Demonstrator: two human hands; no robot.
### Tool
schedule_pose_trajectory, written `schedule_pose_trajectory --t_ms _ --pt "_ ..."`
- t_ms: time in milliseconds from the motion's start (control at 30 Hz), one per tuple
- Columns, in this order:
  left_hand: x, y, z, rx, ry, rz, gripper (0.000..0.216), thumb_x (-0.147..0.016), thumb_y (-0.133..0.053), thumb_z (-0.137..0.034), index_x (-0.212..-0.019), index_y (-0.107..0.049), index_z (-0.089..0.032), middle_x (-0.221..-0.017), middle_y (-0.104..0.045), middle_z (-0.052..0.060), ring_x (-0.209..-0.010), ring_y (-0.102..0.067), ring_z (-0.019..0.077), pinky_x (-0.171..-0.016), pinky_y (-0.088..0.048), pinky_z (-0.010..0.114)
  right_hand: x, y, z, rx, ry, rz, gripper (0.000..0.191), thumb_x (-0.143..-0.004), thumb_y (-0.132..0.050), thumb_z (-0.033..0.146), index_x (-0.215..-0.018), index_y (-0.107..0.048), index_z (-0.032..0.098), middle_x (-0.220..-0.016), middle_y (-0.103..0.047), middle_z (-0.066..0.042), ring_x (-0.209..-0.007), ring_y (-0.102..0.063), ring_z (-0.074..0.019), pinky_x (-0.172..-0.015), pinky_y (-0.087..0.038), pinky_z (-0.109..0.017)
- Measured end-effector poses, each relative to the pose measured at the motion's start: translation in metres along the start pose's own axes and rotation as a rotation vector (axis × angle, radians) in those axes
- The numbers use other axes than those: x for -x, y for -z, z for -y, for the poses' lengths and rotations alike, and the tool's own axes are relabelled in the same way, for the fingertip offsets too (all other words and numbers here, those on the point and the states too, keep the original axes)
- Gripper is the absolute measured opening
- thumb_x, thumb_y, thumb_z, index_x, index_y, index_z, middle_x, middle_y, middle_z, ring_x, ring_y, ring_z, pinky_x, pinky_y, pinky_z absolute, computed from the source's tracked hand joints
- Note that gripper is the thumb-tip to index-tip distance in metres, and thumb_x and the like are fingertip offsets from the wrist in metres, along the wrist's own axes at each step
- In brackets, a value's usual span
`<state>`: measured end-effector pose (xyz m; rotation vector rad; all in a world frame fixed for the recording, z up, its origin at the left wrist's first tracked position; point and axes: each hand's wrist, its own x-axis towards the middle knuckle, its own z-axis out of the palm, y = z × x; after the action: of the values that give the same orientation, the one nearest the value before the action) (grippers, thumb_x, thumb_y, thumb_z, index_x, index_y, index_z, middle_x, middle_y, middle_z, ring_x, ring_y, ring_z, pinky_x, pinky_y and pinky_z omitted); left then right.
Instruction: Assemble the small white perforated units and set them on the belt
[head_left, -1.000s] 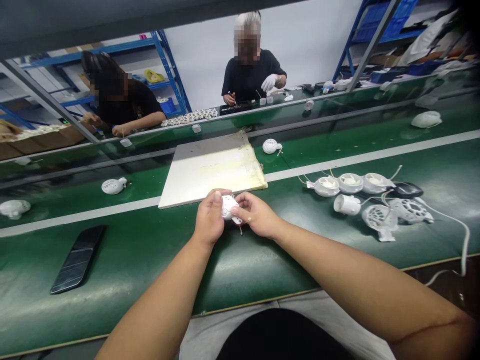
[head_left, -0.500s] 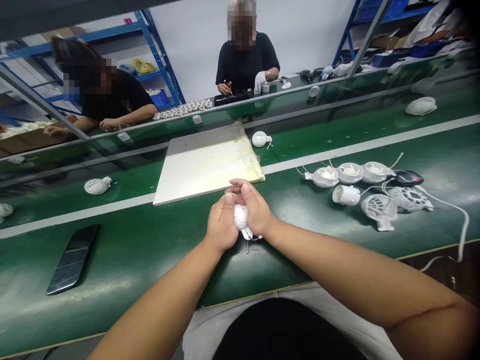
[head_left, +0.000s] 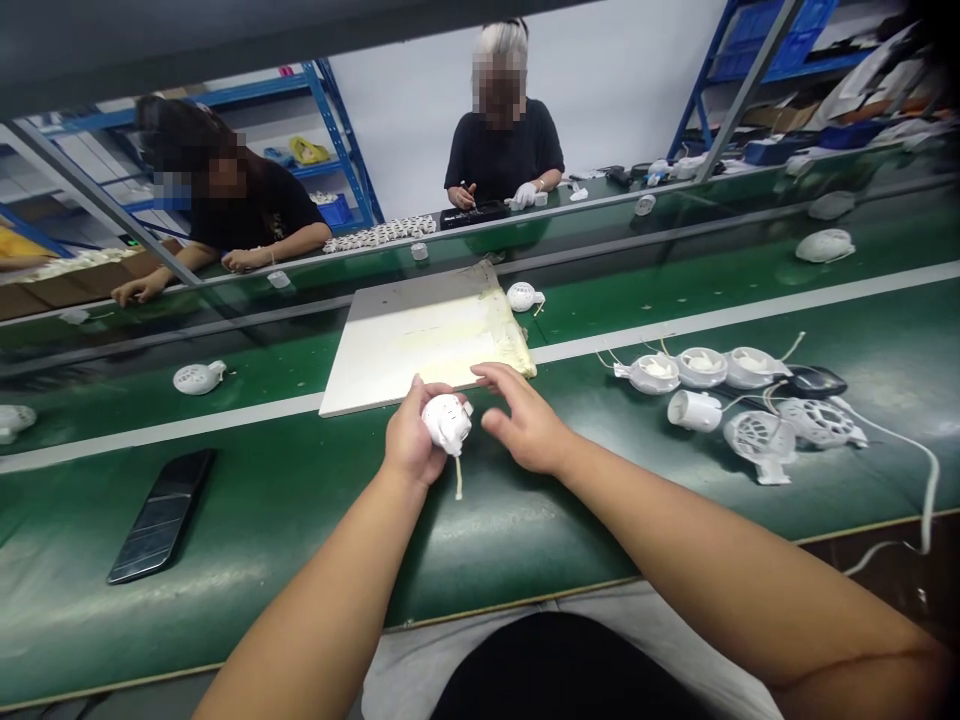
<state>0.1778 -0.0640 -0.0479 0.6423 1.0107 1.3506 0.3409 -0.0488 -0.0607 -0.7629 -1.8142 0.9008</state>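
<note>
My left hand (head_left: pixel 409 437) grips a small white perforated plastic housing (head_left: pixel 447 422) against its fingers, with a thin cream wire (head_left: pixel 457 478) hanging from the housing. My right hand (head_left: pixel 524 420) is open, with its fingers apart. It is close to the right of the housing but not touching it. Both hands are over the green conveyor belt (head_left: pixel 510 540), just in front of a pale flat board (head_left: pixel 427 350).
To the right lie several white housings with wires (head_left: pixel 701 368), a white cylinder (head_left: pixel 694 410), and perforated covers (head_left: pixel 760 437). A black phone (head_left: pixel 161 515) lies at left. Across the belt, two co-workers (head_left: pixel 502 130) sit at a glass-divided bench.
My hands have come apart. The right hand has let go of the housing and moved right, while the left keeps hold of it. The housing now shows its perforated side.
</note>
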Motion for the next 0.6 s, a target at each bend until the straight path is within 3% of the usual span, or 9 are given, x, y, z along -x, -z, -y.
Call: schedule_pose_trajectory --t_ms 100,200,300,367,400,500,600 --pt "-0.003 0.001 0.000 0.054 0.236 0.139 0.054 -0.093 -0.041 -0.064 -0.081 -0.062 -0.016 -0.068 -0.067 0.007 -0.061 -0.067 0.0208 -0.060 -0.054 0.033 0.001 0.007 0.009 0.137 0.190 0.235 0.071 -0.076 -0.078 0.043 -0.140 -0.051 0.027 -0.148 -0.049 -0.011 -0.138 -0.043 -0.0327 -0.118 -0.031 -0.052" --pt "-0.006 0.002 0.006 -0.020 0.280 0.274 0.067 -0.089 -0.036 -0.077 -0.083 -0.063 -0.016 -0.075 -0.069 0.010 -0.070 -0.069 0.0235 -0.066 -0.055 0.035 0.000 0.003 0.009 0.198 0.193 0.342 0.065 -0.077 -0.075 0.029 -0.139 -0.054 0.027 -0.139 -0.058 -0.010 -0.128 -0.053 -0.0304 -0.111 -0.040 -0.049" --pt "-0.010 0.010 0.006 -0.245 -0.001 0.147 0.070 -0.085 -0.036 -0.082 -0.086 -0.062 -0.016 -0.080 -0.068 0.009 -0.076 -0.066 0.0220 -0.068 -0.053 0.033 -0.001 -0.001 0.001 0.297 0.120 0.243 0.060 -0.077 -0.074 0.029 -0.135 -0.057 0.023 -0.131 -0.062 -0.012 -0.120 -0.057 -0.0300 -0.106 -0.044 -0.048" --pt "-0.010 0.017 0.001 -0.577 -0.260 0.096 0.066 -0.087 -0.037 -0.079 -0.082 -0.061 -0.018 -0.079 -0.066 0.008 -0.075 -0.063 0.0210 -0.068 -0.050 0.031 -0.001 -0.002 -0.006 0.362 0.042 0.149 0.059 -0.077 -0.075 0.032 -0.132 -0.058 0.020 -0.127 -0.062 -0.013 -0.118 -0.057 -0.0302 -0.105 -0.044 -0.048" --pt "-0.008 0.019 -0.003 -0.787 -0.350 0.128 0.063 -0.088 -0.038 -0.076 -0.079 -0.061 -0.018 -0.077 -0.065 0.007 -0.073 -0.061 0.0210 -0.067 -0.047 0.031 -0.001 -0.002 -0.010 0.385 0.000 0.118 0.058 -0.077 -0.074 0.032 -0.131 -0.058 0.019 -0.125 -0.062 -0.014 -0.117 -0.057 -0.0301 -0.104 -0.044 -0.048" --pt "0.001 0.019 -0.009 -1.338 -0.439 0.263 0.053 -0.094 -0.042 -0.064 -0.072 -0.060 -0.019 -0.072 -0.064 0.008 -0.065 -0.057 0.0219 -0.062 -0.040 0.032 0.001 0.001 -0.015 0.391 -0.079 0.127 0.056 -0.078 -0.071 0.026 -0.131 -0.057 0.016 -0.128 -0.060 -0.016 -0.119 -0.056 -0.0296 -0.105 -0.044 -0.047" --pt "0.008 0.013 -0.009 -1.571 -0.485 0.233 0.044 -0.097 -0.041 -0.052 -0.079 -0.062 -0.018 -0.078 -0.067 0.011 -0.068 -0.059 0.0244 -0.062 -0.036 0.033 0.000 0.008 -0.014 0.280 -0.059 0.237 0.059 -0.081 -0.069 0.031 -0.137 -0.054 0.019 -0.138 -0.055 -0.015 -0.128 -0.052 -0.0294 -0.111 -0.039 -0.048"
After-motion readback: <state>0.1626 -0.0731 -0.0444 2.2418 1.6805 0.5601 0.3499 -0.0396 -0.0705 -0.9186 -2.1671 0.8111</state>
